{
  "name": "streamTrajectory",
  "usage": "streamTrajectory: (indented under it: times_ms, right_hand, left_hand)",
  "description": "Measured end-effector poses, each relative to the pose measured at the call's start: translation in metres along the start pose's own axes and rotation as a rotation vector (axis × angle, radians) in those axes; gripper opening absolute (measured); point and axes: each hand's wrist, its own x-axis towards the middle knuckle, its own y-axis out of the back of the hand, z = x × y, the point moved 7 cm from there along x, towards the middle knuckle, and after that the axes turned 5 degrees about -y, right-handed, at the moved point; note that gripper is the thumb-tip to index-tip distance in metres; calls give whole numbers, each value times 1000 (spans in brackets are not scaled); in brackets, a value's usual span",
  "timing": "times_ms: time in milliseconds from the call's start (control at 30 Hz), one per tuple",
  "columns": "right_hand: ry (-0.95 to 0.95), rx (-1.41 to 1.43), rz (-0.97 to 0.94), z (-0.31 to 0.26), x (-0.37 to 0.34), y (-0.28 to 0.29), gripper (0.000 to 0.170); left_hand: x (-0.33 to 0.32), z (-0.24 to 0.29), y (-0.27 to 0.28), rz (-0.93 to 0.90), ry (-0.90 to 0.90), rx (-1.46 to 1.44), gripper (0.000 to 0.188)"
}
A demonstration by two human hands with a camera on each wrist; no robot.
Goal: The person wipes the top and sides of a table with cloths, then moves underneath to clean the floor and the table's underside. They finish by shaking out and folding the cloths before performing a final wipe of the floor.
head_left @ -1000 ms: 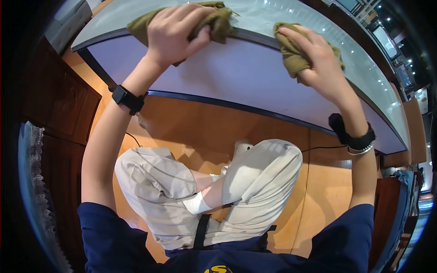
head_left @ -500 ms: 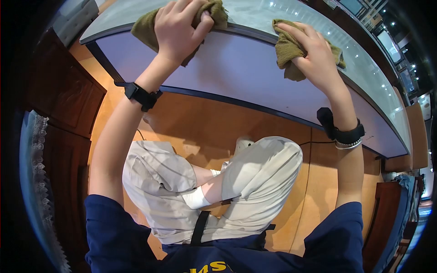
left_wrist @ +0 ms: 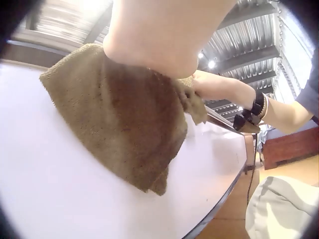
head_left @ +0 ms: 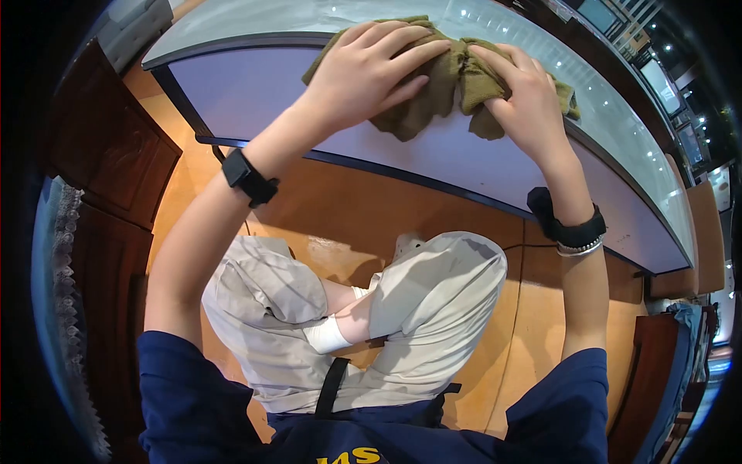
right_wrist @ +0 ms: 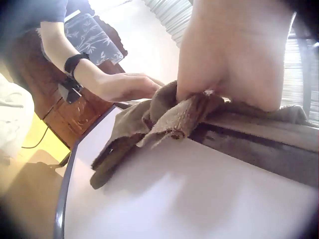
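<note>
An olive-green cloth [head_left: 417, 108] lies bunched over the edge of the light table top [head_left: 255, 19], part of it hanging down the pale side panel. My left hand [head_left: 363, 77] rests on its left part with fingers spread and fairly straight. On the right part [head_left: 483, 81], my right hand [head_left: 533, 108] grips the folds between thumb and fingers. The two cloth parts touch; whether they are one piece I cannot tell. In the left wrist view the cloth [left_wrist: 119, 114] drapes below the hand; in the right wrist view folds [right_wrist: 174, 117] bunch at the thumb.
Below the top is the pale side panel [head_left: 255, 100] with a dark lower frame. A dark wooden cabinet [head_left: 108, 139] stands at left, a brown chair [head_left: 705, 232] at right. Crossed legs in light trousers [head_left: 417, 309] are on the orange floor [head_left: 495, 348], near a thin cable.
My left hand has slid right along the edge with its cloth, up to the cloth under my right hand, and its fingers have spread. My right hand has moved slightly left.
</note>
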Motion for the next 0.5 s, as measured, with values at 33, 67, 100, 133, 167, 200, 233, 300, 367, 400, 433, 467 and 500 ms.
streamTrajectory:
  times_ms: [33, 67, 100, 133, 167, 200, 233, 300, 367, 400, 433, 467, 500]
  right_hand:
    - [-2, 0, -4, 1, -2, 1, 50]
    - [-1, -3, 3, 2, -5, 3, 50]
    - [1, -6, 8, 4, -8, 6, 50]
    - [2, -8, 2, 7, -11, 9, 50]
    - [0, -2, 1, 9, -14, 13, 50]
    - [-2, 4, 3, 13, -18, 17, 51]
    - [-15, 10, 3, 18, -21, 19, 51]
    - [-31, 26, -19, 25, -23, 19, 52]
    - [-62, 35, -57, 28, -20, 16, 50]
    - [-61, 38, -62, 26, -17, 14, 50]
    - [-54, 26, -65, 22, -12, 11, 49]
    - [-45, 13, -68, 18, -7, 8, 48]
    - [-40, 16, -69, 15, -2, 4, 48]
  left_hand:
    - [-5, -5, 0, -23, -21, 58, 45]
    - [-13, -10, 1, -45, -39, 115, 48]
    - [-20, -19, 5, -92, -15, 204, 48]
    - [-26, -33, 10, -130, 25, 247, 47]
    - [-31, -42, 18, -146, 28, 299, 45]
    - [-40, -56, 25, -154, 66, 352, 42]
    - [-48, -67, 33, -162, 88, 373, 40]
    - [-55, -80, 40, -173, 114, 395, 38]
    - [-61, -88, 42, -238, 236, 357, 36]
    - [-56, -84, 45, -243, 239, 357, 36]
    - [-47, -77, 45, -262, 278, 292, 36]
    - [-39, -72, 46, -278, 317, 228, 37]
    - [-42, -77, 40, -382, 464, 84, 37]
